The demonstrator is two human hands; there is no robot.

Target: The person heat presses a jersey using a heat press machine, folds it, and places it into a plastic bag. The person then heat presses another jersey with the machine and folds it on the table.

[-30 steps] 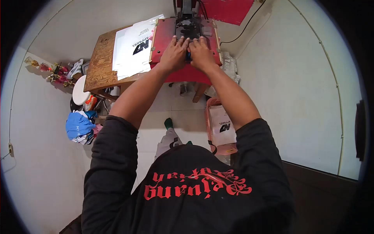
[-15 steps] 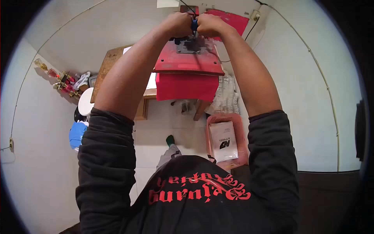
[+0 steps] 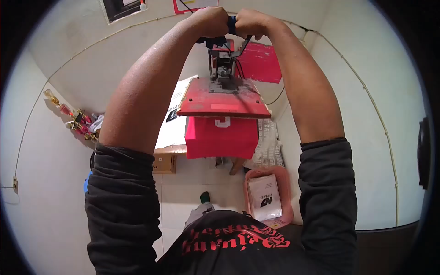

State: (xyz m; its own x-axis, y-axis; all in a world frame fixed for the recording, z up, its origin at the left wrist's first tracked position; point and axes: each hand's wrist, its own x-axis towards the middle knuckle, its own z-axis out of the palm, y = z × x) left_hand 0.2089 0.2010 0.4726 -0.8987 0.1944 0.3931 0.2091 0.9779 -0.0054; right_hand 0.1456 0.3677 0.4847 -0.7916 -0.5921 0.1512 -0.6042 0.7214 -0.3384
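Note:
Both my hands are up at the top of the view, closed round the handle [image 3: 232,25] of a heat press. My left hand [image 3: 211,22] grips its left part and my right hand [image 3: 253,23] its right part. Below them, the press's red upper plate [image 3: 224,103] is raised and tilted. Under this plate lies a red cloth [image 3: 222,142] with a white printed character, its front edge hanging down. The rear part of the cloth is hidden by the plate.
White printed packages [image 3: 172,130] lie on the wooden table [image 3: 172,149] left of the press. On the floor at right, a pink basket [image 3: 286,195] holds a white package [image 3: 265,197]. Trophies [image 3: 78,121] stand at left; a cable hangs behind the press.
From resting on the press's top, my hands have closed round its handle and moved up. The upper plate has lifted, exposing the red cloth's print. The camera's view has tilted upward.

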